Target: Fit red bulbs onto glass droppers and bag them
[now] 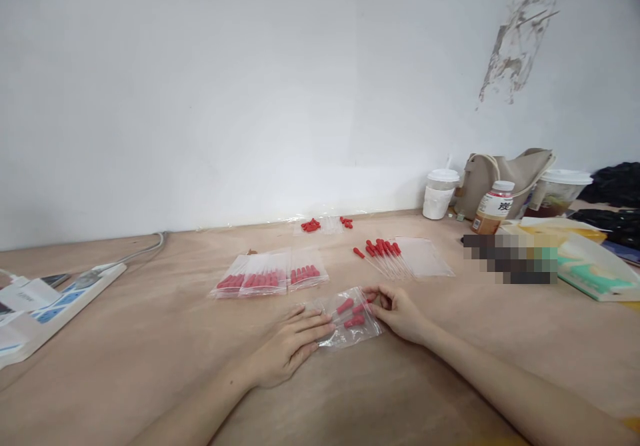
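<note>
A clear zip bag (340, 339) lies on the table between my hands, with a few red-bulbed glass droppers (354, 321) in it. My left hand (290, 343) rests flat over the bag's left end, fingers stretched out. At the bag's right end, my right hand (397, 309) has thumb and forefinger closed on the red bulb of one dropper (364, 306); whether it also grips the bag's edge is hard to see. Beyond my right hand, several loose droppers (383, 249) lie partly over an unfilled zip bag (425, 257). Filled bags of droppers (265, 276) lie beyond my left hand.
Loose red bulbs (311, 225) and clear tubes (331, 225) lie near the wall. A power strip (65, 309) stands at the left. To the right are a white-lidded cup (440, 196), a bottle (493, 209), a beige bag (515, 173), another drink cup (553, 196) and a green-and-white packet (595, 276).
</note>
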A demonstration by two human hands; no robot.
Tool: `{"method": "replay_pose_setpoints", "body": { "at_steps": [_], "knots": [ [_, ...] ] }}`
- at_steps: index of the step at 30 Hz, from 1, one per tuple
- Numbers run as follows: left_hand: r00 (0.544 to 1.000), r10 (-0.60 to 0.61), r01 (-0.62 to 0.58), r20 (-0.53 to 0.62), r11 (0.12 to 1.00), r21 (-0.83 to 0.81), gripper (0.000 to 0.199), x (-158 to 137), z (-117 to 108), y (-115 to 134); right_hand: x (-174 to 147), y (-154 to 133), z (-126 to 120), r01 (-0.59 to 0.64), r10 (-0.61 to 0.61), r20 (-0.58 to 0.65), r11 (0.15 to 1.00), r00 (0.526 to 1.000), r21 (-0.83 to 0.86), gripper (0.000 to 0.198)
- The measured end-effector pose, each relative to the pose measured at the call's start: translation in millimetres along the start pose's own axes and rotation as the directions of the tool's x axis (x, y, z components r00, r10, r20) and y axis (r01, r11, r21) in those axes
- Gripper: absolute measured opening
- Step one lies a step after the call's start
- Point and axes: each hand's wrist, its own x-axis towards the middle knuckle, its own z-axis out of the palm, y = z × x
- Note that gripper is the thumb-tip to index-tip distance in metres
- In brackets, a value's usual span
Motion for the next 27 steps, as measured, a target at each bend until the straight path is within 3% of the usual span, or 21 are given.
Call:
{"method": "replay_pose_setpoints", "body": {
  "at_steps": [3, 7, 9, 11, 15, 20, 24, 27],
  "knots": [
    [1.0, -0.005, 0.005, 0.006, 1.0, 0.006, 0.04, -0.3, 0.0, 0.1, -0.3, 2.3, 3.0, -0.019, 0.012, 0.069, 0.994, 0.998, 0.11, 0.038],
    [1.0, 0.006, -0.006, -0.011, 1.0, -0.005, 0.038, -0.3, 0.3, -0.1, 0.9, 3.2, -2.0, -0.016, 0.007, 0.094, 0.996, 0.996, 0.093, 0.042],
    [1.0, 0.007, -0.008, -0.02, 1.0, -0.01, 0.037, -0.1, 0.7, -0.4, 6.3, 3.3, -9.5, -0.003, 0.003, -0.012, 1.0, 1.0, -0.027, 0.036],
    [0.999, 0.007, -0.007, -0.033, 1.0, -0.005, 0.037, 0.1, 1.2, -0.6, 16.4, 2.6, -19.0, 0.003, -0.035, -0.126, 0.968, 0.991, -0.253, 0.025],
    [0.999, 0.009, -0.008, -0.045, 0.999, 0.035, 0.037, -0.3, 1.4, -0.2, 46.0, -5.4, -32.2, -0.006, -0.105, -0.141, 0.781, 0.984, -0.624, 0.017],
    [1.0, 0.029, -0.028, 0.0, 0.993, 0.113, 0.043, -1.0, -1.3, 1.5, 79.6, -18.6, -20.7, -0.21, 0.121, -0.172, 0.58, 0.978, -0.787, 0.022],
    [0.999, 0.038, -0.038, 0.006, 0.989, 0.146, 0.045, 0.2, -4.0, 2.0, 94.2, -18.8, -7.0, -0.295, 0.22, -0.208, 0.529, 0.953, -0.796, 0.025],
    [0.998, 0.063, -0.066, 0.028, 0.989, 0.131, 0.045, 2.0, -5.1, 1.6, 96.0, -16.8, -2.2, -0.29, 0.247, -0.183, 0.523, 0.952, -0.802, 0.033]
  ]
}}
